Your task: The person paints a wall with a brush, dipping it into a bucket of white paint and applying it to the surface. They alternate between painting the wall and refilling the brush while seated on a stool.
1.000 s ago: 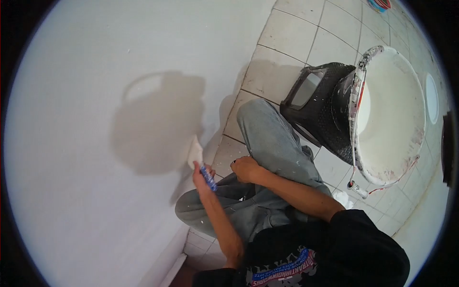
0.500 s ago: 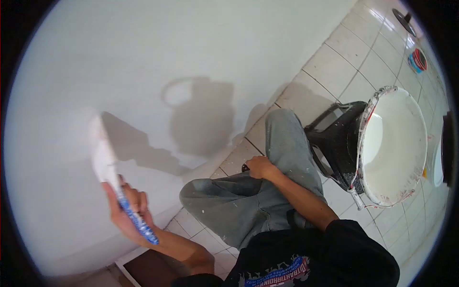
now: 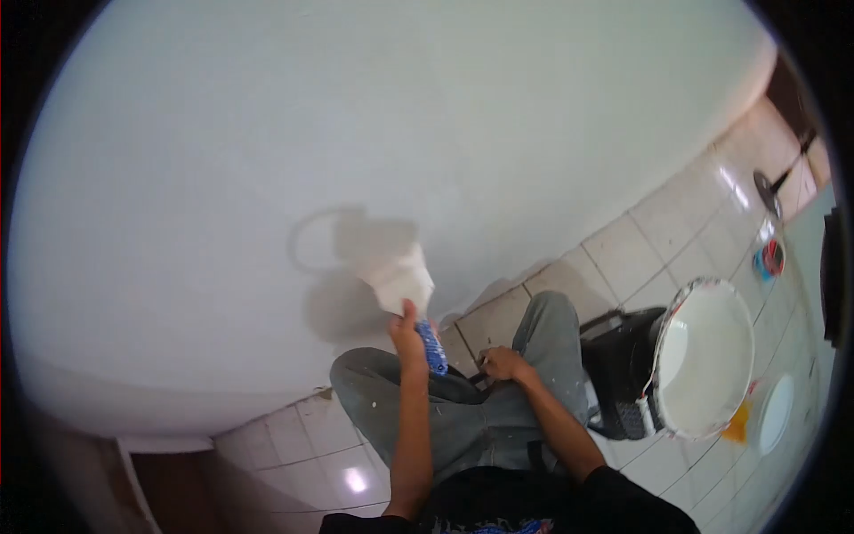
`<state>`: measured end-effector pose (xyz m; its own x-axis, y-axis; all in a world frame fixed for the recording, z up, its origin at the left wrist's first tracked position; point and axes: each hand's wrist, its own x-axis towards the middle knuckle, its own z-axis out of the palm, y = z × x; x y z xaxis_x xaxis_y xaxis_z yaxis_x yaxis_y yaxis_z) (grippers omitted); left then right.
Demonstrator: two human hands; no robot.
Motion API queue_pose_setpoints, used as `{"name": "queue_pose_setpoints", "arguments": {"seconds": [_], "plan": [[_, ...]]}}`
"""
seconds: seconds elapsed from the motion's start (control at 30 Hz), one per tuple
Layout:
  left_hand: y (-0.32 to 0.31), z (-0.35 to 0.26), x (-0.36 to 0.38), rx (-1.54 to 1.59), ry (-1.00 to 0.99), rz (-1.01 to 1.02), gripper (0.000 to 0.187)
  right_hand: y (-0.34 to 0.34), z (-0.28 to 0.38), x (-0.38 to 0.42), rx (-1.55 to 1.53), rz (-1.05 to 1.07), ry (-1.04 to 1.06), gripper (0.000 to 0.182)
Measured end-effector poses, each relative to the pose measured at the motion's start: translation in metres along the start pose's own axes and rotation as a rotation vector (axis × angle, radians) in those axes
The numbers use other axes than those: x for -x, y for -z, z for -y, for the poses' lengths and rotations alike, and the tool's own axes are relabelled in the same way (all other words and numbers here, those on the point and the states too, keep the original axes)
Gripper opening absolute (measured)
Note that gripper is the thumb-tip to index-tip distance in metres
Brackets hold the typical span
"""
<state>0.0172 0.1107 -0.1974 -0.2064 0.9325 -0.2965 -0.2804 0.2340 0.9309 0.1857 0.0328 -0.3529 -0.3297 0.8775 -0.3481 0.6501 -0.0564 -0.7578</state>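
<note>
My left hand (image 3: 407,343) grips the blue speckled handle of a wide paintbrush (image 3: 403,280), its fingers wrapped round it and the thumb up along it. The brush's white head is raised against the pale wall (image 3: 222,169) and overlaps the shadow there. Near my bent knees, my right hand (image 3: 503,364) is closed, its fingers curled round something small and dark that I cannot make out. To the right, a large white bucket (image 3: 673,353) with a paint-crusted rim holds off-white paint (image 3: 713,374).
A black plastic stool (image 3: 614,378) stands against the bucket. Beyond it are a white round container (image 3: 777,415) and a yellow object (image 3: 737,424). Farther along the tiled floor (image 3: 614,254) sit a small blue-and-red can (image 3: 769,258) and a dark round stand base (image 3: 767,193).
My left hand has brought the paintbrush from the far left towards the middle, in front of my knees. The view has shifted, and the bucket appears lower. My right hand stays near my knees.
</note>
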Motion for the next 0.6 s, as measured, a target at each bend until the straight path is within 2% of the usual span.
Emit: {"name": "queue_pose_setpoints", "arguments": {"seconds": [0.07,0.17,0.2,0.27,0.33,0.37,0.5,0.6], "plan": [[0.021,0.042,-0.010,0.030,0.116,0.055,0.040,0.005,-0.001,-0.005,-0.180,0.024,0.065,0.029],[0.035,0.091,-0.021,-0.020,0.176,-0.033,0.043,-0.012,-0.008,-0.020,-0.107,-0.271,0.209,0.037],[0.040,0.108,-0.023,-0.033,0.183,-0.038,0.044,-0.006,0.005,-0.017,-0.132,-0.336,0.194,0.040],[0.054,0.131,-0.025,-0.103,0.331,-0.040,0.047,0.010,0.051,0.001,-0.193,-0.475,0.169,0.046],[0.077,0.197,-0.043,-0.285,0.262,-0.039,0.044,0.011,0.065,0.003,0.030,-0.514,0.331,0.052],[0.078,0.208,-0.040,-0.242,0.258,-0.049,0.043,0.010,0.076,0.003,0.105,-0.523,0.396,0.051],[0.065,0.176,-0.027,-0.236,0.227,-0.106,0.036,-0.004,0.077,-0.010,0.264,-0.449,0.501,0.048],[0.066,0.170,-0.034,0.244,0.339,-0.077,0.033,0.016,0.111,-0.003,0.316,-0.324,0.494,0.049]]}}
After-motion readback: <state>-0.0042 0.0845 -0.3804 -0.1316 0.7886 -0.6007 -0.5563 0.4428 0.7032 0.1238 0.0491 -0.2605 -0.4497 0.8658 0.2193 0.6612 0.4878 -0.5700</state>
